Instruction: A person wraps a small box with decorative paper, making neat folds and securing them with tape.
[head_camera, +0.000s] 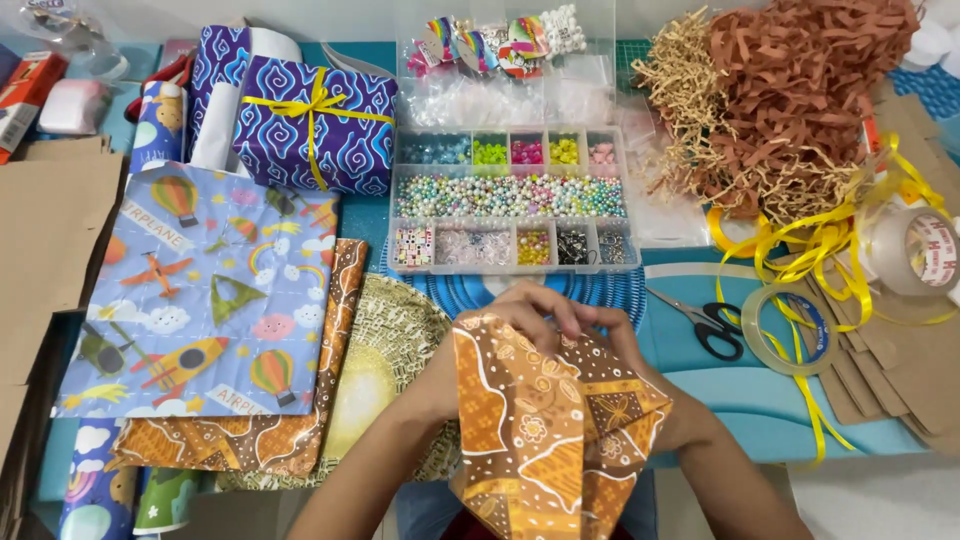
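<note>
While we look down, teal counter (720, 390) crowded: airplane wrapping paper (200, 290), bead organizer (510, 200), scissors (700, 322). Our left hand (500, 325) and right hand (610, 335), each grip closed, pinch orange batik paper (550, 430) above near edge.

Wrapping paper (545, 430): orange/brown batik w/ white lines. Gift box (318, 125): purple-blue swirl print, yellow ribbon. Paper sheet (205, 290): light blue w/ planes, balloons, rockets. Scissors (700, 320): black handles. Shredded paper (790, 90): brown & tan. Worktop (740, 385): teal.
</note>
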